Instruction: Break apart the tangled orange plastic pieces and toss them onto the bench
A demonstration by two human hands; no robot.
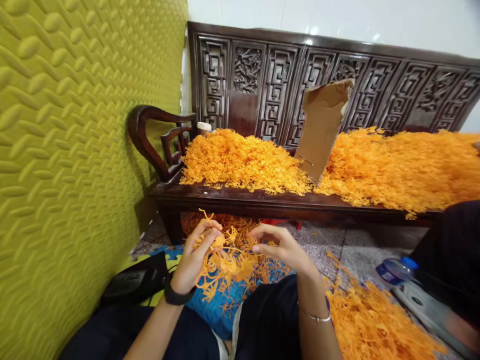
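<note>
Orange sprigs — left hand clasping, right hand pinching

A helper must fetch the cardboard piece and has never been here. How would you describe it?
Find the long dark carved wooden bench at the back. Two heaps of orange sprigs cover its seat, and the cardboard stands between them, leaning against the backrest. It is the only flat brown sheet amid the orange tangle.

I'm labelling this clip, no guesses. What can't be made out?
Head view:
- Grip of the right hand: its own curl hides it.
- Label on the bottle: too small, blurred.
- Right end of the bench: cut off by the frame edge.
- Black object by the wall: dark, blurred.
</note>
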